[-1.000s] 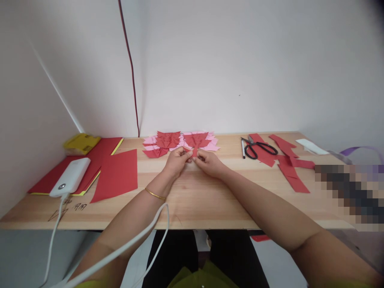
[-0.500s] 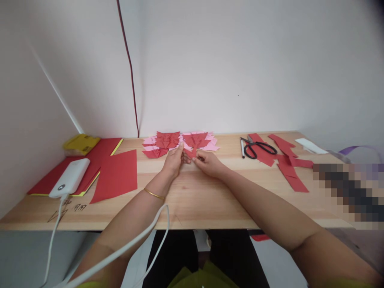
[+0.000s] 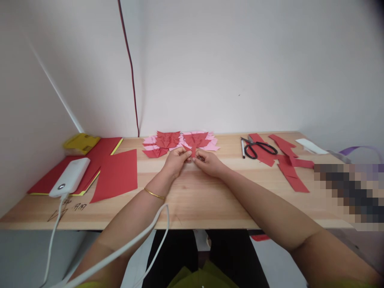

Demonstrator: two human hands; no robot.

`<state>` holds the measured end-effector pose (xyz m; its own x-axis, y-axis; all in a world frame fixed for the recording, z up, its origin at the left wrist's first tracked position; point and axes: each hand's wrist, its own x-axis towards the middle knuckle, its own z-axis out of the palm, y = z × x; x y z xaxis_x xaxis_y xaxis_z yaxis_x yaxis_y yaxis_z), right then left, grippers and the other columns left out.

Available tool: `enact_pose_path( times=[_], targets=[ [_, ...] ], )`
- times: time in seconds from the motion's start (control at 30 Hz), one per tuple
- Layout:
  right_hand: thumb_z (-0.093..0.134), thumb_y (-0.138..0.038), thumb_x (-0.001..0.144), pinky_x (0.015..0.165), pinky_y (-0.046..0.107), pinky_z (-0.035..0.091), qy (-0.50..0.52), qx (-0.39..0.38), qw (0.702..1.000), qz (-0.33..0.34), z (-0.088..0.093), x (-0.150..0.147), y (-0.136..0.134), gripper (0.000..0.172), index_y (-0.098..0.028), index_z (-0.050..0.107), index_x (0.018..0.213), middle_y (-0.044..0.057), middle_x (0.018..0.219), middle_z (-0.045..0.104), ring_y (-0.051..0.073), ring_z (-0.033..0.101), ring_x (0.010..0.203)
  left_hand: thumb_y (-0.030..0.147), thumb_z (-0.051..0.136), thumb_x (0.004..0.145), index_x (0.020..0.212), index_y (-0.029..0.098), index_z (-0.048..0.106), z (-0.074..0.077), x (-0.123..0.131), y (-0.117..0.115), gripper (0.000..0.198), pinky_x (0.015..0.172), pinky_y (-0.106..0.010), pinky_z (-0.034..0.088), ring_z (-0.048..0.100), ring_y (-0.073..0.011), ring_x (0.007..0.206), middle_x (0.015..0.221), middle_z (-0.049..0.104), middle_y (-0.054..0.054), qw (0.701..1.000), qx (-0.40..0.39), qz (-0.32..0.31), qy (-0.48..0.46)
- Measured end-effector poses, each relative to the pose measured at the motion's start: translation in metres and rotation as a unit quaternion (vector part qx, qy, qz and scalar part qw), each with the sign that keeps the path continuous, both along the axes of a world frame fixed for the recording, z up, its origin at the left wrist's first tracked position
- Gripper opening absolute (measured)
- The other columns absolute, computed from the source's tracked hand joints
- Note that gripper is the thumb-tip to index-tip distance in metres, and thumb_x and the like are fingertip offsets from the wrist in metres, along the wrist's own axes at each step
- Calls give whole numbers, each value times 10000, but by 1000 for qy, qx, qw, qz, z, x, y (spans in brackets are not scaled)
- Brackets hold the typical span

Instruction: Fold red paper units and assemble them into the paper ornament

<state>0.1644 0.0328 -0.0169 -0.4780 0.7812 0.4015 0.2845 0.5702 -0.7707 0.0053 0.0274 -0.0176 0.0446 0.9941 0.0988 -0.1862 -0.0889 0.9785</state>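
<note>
Between my two hands is a small piece of red paper (image 3: 193, 151), pinched close to the table's middle. My left hand (image 3: 177, 161) grips its left side, thumb pressed on top. On the other side, my right hand (image 3: 207, 162) is closed with thumb and forefinger on the paper's near edge. The fingers cover much of the piece, so its full shape is hidden. Just beyond my hands lie cut red paper shapes (image 3: 168, 140) with jagged edges, overlapping pink paper cutouts (image 3: 212, 143).
Black-handled scissors (image 3: 259, 148) and a pen (image 3: 243, 148) lie to the right, beside red paper scraps (image 3: 292, 176). At left, a white power bank (image 3: 70, 176) rests on red sheets (image 3: 103, 146), near a loose red sheet (image 3: 118, 176). Its white cable (image 3: 120, 252) crosses my left forearm.
My left thumb has come down from pointing upward and now presses rightward onto the red paper. My right hand has stayed nearly in place.
</note>
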Motion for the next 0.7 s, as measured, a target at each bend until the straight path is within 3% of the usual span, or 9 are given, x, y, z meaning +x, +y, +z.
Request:
enact_pose_path(
  times=[0.27, 0.43, 0.7],
  targets=[
    [494, -296, 822, 556, 229, 322, -3, 22, 1000, -13, 7, 1, -3, 205, -178, 476, 655, -22, 628, 465, 102, 388, 576, 235, 712, 656, 697, 128, 566, -2, 0, 1, 186, 615, -250, 421, 518, -87, 577, 644, 575, 3, 999, -1, -43, -5],
    [505, -296, 828, 614, 238, 365, 19, 4, 1000, 21, 9, 3, -3, 181, -163, 558, 718, 6, 703, 551, 117, 468, 649, 224, 711, 651, 678, 131, 553, 0, 1, 0, 185, 608, -243, 407, 517, -90, 576, 619, 567, 9, 998, 9, -59, -14],
    [538, -390, 810, 556, 236, 333, 34, -49, 997, -39, 7, 1, -2, 220, -177, 540, 758, -16, 678, 524, 104, 418, 580, 265, 679, 673, 675, 142, 541, 3, 1, -1, 185, 588, -236, 382, 492, -85, 563, 618, 560, 17, 999, 17, -8, 38]
  ],
)
